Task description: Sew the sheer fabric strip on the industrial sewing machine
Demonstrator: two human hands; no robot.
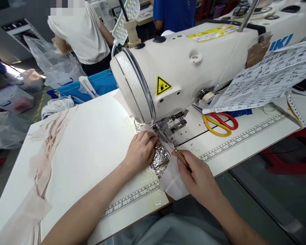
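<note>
Under the head of a white sewing machine (173,64), my left hand (141,149) has its fingers bent and pressed together on pale, sheer fabric by the needle area. My right hand (199,177) is wrapped round the wooden handle of a thin metal tool (183,160), whose metal end reaches up to the presser foot, close to my left fingertips. A piece of the pale fabric (173,180) hangs between my hands over the table's front edge. Shiny foil-like film (161,158) covers the machine bed beneath. The needle tip is hidden.
Scissors with red and yellow handles (220,125) lie right of the needle area, beside a written paper sheet (267,78) and a tape measure (295,110). Crumpled pale fabric (44,156) lies along the left of the white table (89,146). Two people stand beyond the machine.
</note>
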